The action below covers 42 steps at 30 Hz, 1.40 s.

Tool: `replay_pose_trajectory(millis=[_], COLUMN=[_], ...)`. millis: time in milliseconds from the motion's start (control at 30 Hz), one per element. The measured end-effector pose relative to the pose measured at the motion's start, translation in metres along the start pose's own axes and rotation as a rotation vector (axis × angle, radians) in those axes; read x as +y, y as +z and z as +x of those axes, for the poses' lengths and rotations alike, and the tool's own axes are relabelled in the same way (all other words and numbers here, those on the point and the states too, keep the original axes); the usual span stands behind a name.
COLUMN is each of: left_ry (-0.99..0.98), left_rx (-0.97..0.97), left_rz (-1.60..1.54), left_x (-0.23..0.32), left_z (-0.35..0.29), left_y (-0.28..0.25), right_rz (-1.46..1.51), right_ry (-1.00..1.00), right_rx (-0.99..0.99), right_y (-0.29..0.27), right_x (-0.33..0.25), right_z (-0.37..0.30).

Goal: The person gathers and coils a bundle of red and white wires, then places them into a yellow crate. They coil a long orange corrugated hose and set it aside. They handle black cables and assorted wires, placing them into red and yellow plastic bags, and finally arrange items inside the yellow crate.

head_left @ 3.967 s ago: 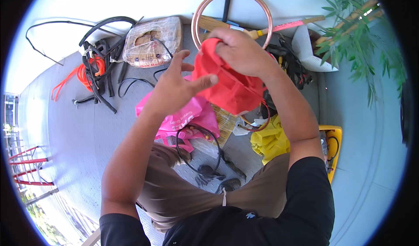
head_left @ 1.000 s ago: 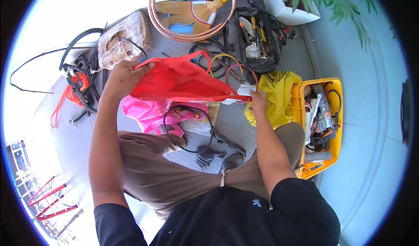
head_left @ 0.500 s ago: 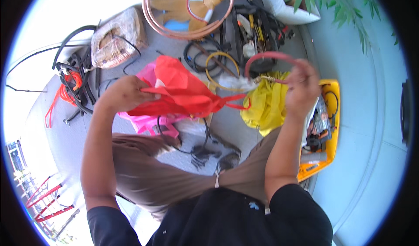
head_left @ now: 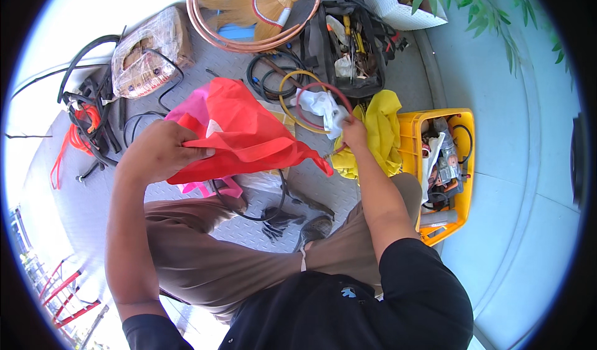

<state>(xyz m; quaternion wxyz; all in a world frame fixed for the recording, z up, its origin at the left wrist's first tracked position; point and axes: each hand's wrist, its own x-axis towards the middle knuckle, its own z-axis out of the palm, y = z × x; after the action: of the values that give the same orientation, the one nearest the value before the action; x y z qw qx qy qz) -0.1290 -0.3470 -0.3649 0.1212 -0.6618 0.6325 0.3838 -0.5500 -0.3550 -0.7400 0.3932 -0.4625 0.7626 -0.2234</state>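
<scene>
Red bag (head_left: 249, 129) stretches lengthwise rightward from the nearer, left hand (head_left: 154, 152), whose fingers grip its edge, toward the right hand (head_left: 355, 133), whose fingers pinch a hose (head_left: 341, 93).

one red bag (head_left: 239, 123); one broom (head_left: 271, 9)

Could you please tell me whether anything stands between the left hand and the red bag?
Nothing visible does: the left hand grips the red bag directly at its left side, while the pink bag shows behind it.
</scene>
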Motion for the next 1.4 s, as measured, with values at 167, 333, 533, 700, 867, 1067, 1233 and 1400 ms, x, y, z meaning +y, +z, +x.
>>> replay_pose_trajectory(millis=[167,333,533,700,867,1067,1233,1400], left_ry=[0.053,0.172,0.196,0.172,0.213,0.207,0.177,0.046], left_rx=[0.012,0.027,0.027,0.016,0.046,0.019,0.059,0.019], left_rz=[-0.045,0.011,0.079,0.108,0.1,0.057,0.041,0.065], left_x=[0.001,0.003,0.001,-0.008,-0.012,-0.006,-0.006,-0.008], left_z=[0.0,0.004,0.008,0.012,0.015,0.025,0.024,0.023], left_y=[0.0,0.004,0.004,0.002,0.001,-0.003,-0.005,-0.009], right_rz=[-0.483,-0.554,-0.991,-0.995,-0.058,0.067,0.425,-0.079], right_ry=[-0.481,-0.304,-0.197,-0.378,-0.299,-0.529,-0.488,-0.38], right_rx=[-0.314,-0.234,-0.433,-0.353,-0.032,-0.118,-0.458,-0.596], right_y=[0.024,0.027,0.044,0.022,-0.124,-0.248,-0.274,-0.201], right_x=[-0.043,-0.064,-0.041,-0.085,-0.213,-0.311,-0.307,-0.229], right_z=[-0.01,-0.014,-0.021,-0.05,-0.079,-0.122,-0.154,-0.139])
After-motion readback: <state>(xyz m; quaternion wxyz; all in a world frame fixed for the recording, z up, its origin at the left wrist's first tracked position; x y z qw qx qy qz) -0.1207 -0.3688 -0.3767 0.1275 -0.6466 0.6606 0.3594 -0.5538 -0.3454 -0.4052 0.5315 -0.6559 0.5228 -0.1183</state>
